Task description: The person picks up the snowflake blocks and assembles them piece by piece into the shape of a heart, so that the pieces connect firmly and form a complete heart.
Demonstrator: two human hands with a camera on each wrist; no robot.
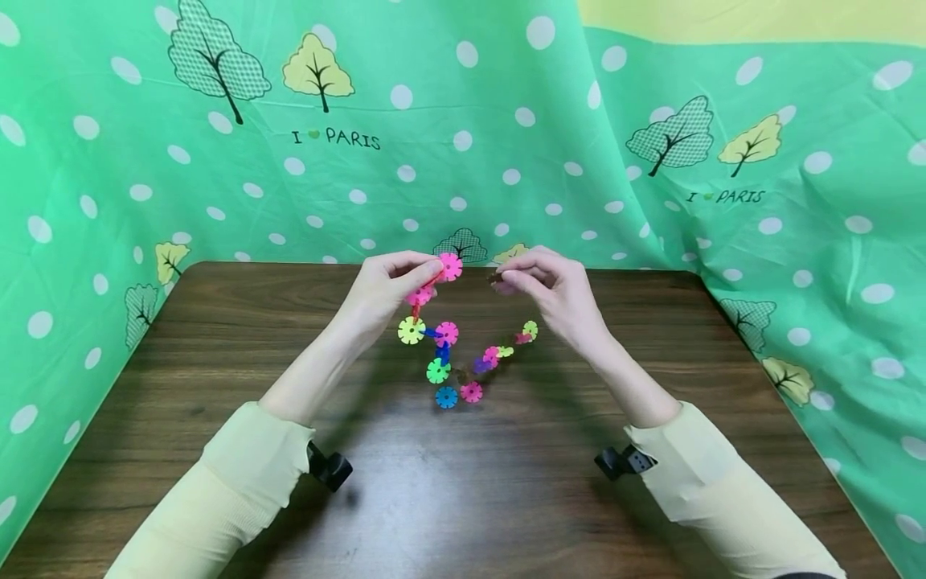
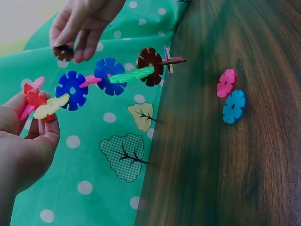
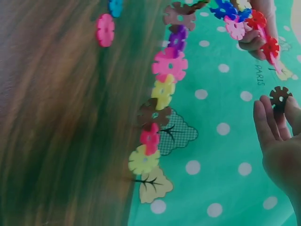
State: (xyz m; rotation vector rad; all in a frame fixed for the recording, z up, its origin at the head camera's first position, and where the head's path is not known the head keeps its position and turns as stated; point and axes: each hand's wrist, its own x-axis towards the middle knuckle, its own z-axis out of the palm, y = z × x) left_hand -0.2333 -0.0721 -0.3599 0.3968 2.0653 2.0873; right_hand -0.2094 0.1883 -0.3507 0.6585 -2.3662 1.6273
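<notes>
My left hand (image 1: 387,288) pinches one end of a chain of interlocked plastic snowflake discs, near a pink disc (image 1: 450,266). From there the chain hangs down through a yellow disc (image 1: 411,330) and a green disc (image 1: 437,371), then runs right to a yellow-green disc (image 1: 530,329) at its other end. Between thumb and fingers, my right hand (image 1: 553,289) pinches a single brown disc (image 3: 281,97), apart from the chain. In the left wrist view the chain shows blue discs (image 2: 71,90) and a brown disc (image 2: 150,67) edge to edge.
A loose blue disc (image 1: 446,397) and a loose pink disc (image 1: 472,392) lie side by side on the dark wooden table (image 1: 405,498). Behind the table hangs a green dotted cloth (image 1: 434,185). Each wrist wears a small black camera (image 1: 329,468).
</notes>
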